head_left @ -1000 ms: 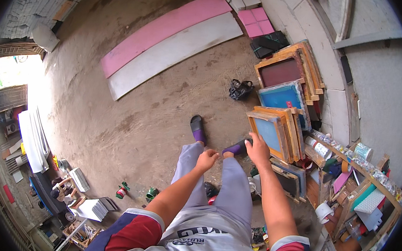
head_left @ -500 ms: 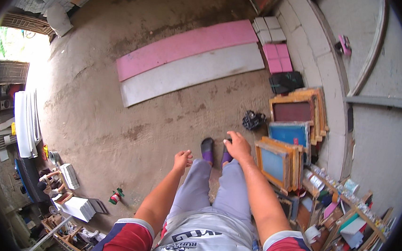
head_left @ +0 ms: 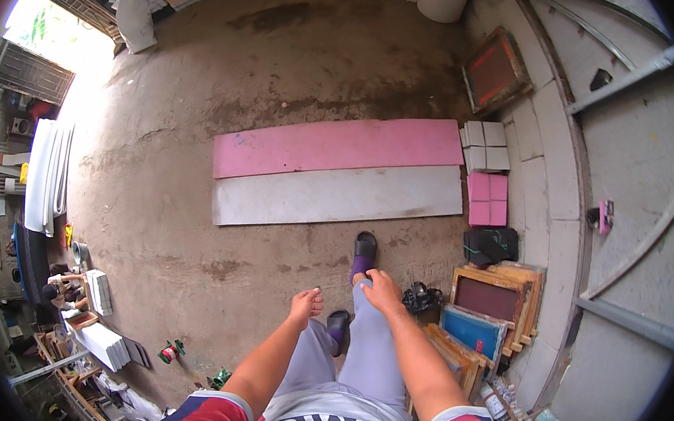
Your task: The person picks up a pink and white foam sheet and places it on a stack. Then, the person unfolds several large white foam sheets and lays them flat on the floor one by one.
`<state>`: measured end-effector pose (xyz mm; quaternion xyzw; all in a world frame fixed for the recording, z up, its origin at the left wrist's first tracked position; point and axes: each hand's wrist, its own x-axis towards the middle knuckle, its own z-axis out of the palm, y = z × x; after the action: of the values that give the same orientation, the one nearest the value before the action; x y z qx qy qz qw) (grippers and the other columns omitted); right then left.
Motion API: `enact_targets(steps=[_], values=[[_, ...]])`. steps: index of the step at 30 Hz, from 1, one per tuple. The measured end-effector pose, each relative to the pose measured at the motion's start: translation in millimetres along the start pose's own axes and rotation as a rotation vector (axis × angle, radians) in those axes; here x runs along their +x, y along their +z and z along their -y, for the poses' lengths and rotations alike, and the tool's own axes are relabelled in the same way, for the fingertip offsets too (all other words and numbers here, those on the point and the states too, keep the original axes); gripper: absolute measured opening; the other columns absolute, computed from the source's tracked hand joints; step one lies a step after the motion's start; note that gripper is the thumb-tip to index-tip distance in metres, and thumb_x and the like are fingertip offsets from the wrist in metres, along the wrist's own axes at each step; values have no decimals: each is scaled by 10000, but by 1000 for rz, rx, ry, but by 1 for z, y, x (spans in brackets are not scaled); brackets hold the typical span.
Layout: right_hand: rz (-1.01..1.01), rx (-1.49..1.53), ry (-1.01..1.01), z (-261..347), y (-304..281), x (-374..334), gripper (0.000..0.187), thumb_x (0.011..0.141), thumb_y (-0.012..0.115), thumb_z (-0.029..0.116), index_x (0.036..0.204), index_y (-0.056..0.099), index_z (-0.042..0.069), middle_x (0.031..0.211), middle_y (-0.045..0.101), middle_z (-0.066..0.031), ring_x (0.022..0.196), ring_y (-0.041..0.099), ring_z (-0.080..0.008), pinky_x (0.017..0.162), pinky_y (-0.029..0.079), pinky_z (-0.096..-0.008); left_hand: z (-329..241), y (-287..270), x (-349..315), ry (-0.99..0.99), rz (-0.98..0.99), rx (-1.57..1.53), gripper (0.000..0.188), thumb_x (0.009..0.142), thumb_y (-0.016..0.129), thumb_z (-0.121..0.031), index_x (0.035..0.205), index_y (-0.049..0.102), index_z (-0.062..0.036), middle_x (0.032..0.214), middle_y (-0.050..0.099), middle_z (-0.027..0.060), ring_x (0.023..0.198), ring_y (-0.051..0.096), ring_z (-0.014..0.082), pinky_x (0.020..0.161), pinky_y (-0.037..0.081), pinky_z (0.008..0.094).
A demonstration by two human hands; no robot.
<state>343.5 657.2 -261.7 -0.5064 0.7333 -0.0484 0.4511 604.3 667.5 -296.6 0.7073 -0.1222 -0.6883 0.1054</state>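
Note:
My left hand (head_left: 307, 305) hangs in front of me above my left leg, its fingers loosely bent and apart, with nothing visible in it. Over the right trouser leg, my right hand (head_left: 382, 292) has its fingers partly stretched, and it shows no object either. A dark sandal (head_left: 365, 246) on my right foot is ahead of the left one. Beyond the feet, a long pink sheet (head_left: 342, 149) and a long white sheet (head_left: 338, 195) lie side by side on the floor. Both hands are apart from these sheets.
To the right, a black bag (head_left: 422, 297), wooden frames (head_left: 488, 298), a black bundle (head_left: 490, 245), pink stacks (head_left: 487, 199) and white stacks (head_left: 487, 145) line the wall. Another frame (head_left: 494, 72) leans farther off. White sheets (head_left: 47, 176) hang at left. Co-workers (head_left: 61, 292) are at lower left.
I have stepped forward, my right foot now leading. The pink and white sheets appear lower and more level in view. Both hands stay in front of me, swinging slightly.

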Motion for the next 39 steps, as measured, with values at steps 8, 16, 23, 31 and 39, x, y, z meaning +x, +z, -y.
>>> enact_targets(steps=[8, 16, 23, 31, 39], values=[[231, -322, -67, -21, 37, 170, 575, 798, 785, 394, 1290, 617, 148, 1276, 589, -100, 1241, 555, -326, 992, 499, -496, -47, -2, 156, -121, -38, -327, 608, 1003, 576, -420, 1447, 430, -32, 1347, 568, 181, 1231, 555, 322, 1039, 445, 467], [269, -147, 112, -52, 138, 338, 708, 805, 800, 388, 1407, 545, 117, 1423, 521, -132, 1315, 510, -332, 1051, 462, -453, -49, -19, 368, -166, -109, -732, 867, 1021, 530, -457, 1619, 46, -57, 1665, 143, 221, 1526, 195, 402, 1230, 229, 504], [-286, 998, 981, -146, 269, 446, 880, 883, 775, 299, 1562, 257, 86, 1547, 378, -188, 1337, 490, -339, 1017, 489, -484, -34, -36, 525, -185, -239, -1004, 931, 1024, 549, -420, 1618, -112, -140, 1686, 60, 187, 1556, 104, 362, 1250, 175, 471], [-522, 1479, 1124, -229, 288, 483, 1068, 867, 797, 390, 1612, 77, 132, 1533, 367, -193, 1301, 495, -361, 1013, 462, -502, -66, -31, 568, -292, -343, -811, 961, 967, 621, -451, 1627, 3, -125, 1649, 219, 172, 1493, 272, 387, 1223, 192, 520], [-522, 1531, 1261, -218, 275, 495, 830, 840, 806, 473, 1462, 426, 75, 1473, 422, -162, 1314, 444, -321, 991, 469, -519, -63, -51, 583, -358, -488, -845, 881, 912, 718, -470, 1572, 273, -90, 1584, 358, 157, 1428, 387, 361, 1175, 280, 537]])
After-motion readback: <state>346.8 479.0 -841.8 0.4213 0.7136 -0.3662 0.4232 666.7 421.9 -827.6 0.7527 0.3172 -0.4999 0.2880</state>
